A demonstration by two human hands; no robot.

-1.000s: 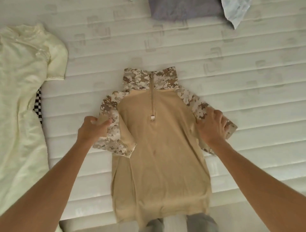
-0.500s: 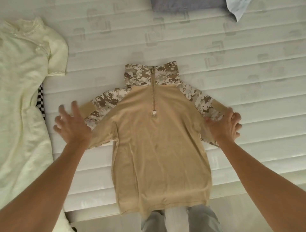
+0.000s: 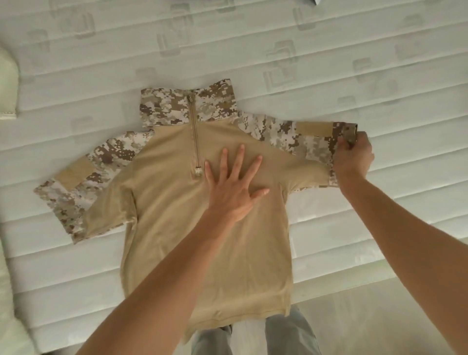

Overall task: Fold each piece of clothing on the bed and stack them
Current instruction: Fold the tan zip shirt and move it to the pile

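The bed [image 3: 329,63], a white quilted mattress with faint square patterns, fills the view. On it, face up, lies the shirt [image 3: 202,240]: a tan body with speckled camouflage collar and short sleeves, both sleeves spread out to the sides, the hem reaching the near edge of the bed. A pale cream garment [image 3: 7,83] shows only at the left border, apart from the shirt.

My left hand [image 3: 234,185] lies flat on the chest of the shirt, fingers straight and spread, just right of the zipper [image 3: 195,136], whose pull sits beside my little finger. My right hand [image 3: 353,159] grips the cuff of the sleeve on the right, fingers curled round the fabric edge, the sleeve drawn out straight.

My legs in grey trousers [image 3: 291,334] appear below the hem. A white scrap [image 3: 314,2] barely shows at the top edge; what it is I cannot tell.
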